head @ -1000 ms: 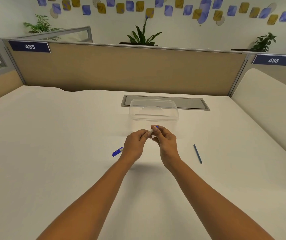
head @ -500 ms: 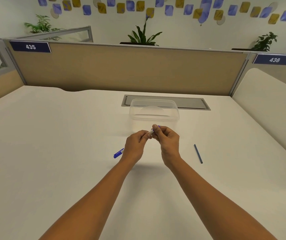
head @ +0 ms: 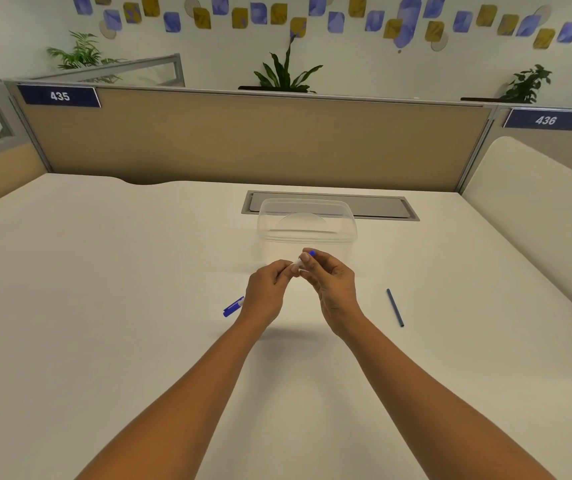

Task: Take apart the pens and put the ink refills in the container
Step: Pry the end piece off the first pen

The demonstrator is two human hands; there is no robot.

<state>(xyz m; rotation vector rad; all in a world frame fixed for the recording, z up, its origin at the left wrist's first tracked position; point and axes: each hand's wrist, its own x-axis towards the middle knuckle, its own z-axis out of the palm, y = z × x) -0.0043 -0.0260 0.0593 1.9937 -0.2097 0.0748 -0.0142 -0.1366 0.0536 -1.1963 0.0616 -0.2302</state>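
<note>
Forearms: two bare forearms are reaching forward over the white desk (head: 104, 306), meeting just in front of the clear plastic container (head: 307, 225).

Left hand (head: 267, 289): fingers are curling narrow, thumb and fingertips pinching the white end of a small pen part (head: 301, 264).

Right hand (head: 333, 282): fingers are closing tight on the same pen part from the other side; a blue tip is showing above the fingers. Which piece of the pen this is cannot be told, most of it being hidden by the fingers.

Blue pen piece (head: 233, 307): lying flat on the desk nearer than the container and to its left, partly hidden behind the left wrist.

Ink refill (head: 395, 307): thin dark blue rod, lying on the desk nearer than the container and to its right, well apart from the right hand.

Container: standing open and upright, just beyond both hands; nothing can be made out inside.

Grey cable hatch (head: 381, 206): sitting flush in the desk directly behind the container.

Tan partition (head: 243, 140): standing beyond the hatch.
</note>
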